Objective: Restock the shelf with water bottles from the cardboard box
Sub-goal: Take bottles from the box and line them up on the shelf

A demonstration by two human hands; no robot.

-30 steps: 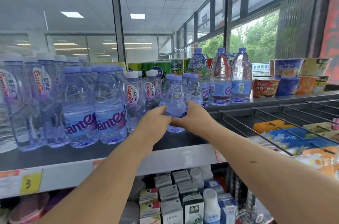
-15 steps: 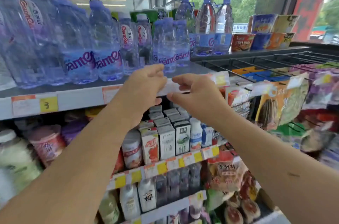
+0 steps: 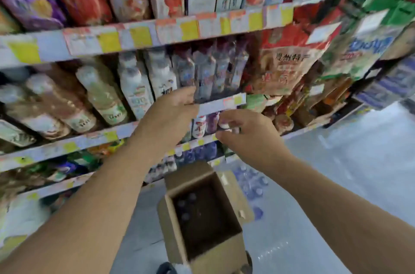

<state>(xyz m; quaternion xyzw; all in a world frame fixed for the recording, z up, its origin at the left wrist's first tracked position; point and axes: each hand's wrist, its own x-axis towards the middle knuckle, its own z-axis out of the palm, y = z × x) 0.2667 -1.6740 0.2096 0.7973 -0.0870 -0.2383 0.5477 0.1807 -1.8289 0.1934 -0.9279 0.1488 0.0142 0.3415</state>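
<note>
Left hand [image 3: 170,114] and right hand [image 3: 244,137] hang apart, empty; water bottles [image 3: 186,216] deep in the cardboard box [image 3: 215,258] at 6 o'clock invite fumbling.

Cardboard box [image 3: 167,220] stands on the floor [image 3: 341,195] with its flaps folded outward and its mouth open to access from above. Bottle caps [image 3: 185,204] occupy the left rear of the interior; the rest is dark and its contents cannot be told. Shelf [image 3: 67,146] front edges run just behind the box, the bays packed to the front with goods. A wrapped bottle pack [image 3: 252,184] lies just beside the right flap. Beyond it, the floor is open.
</note>
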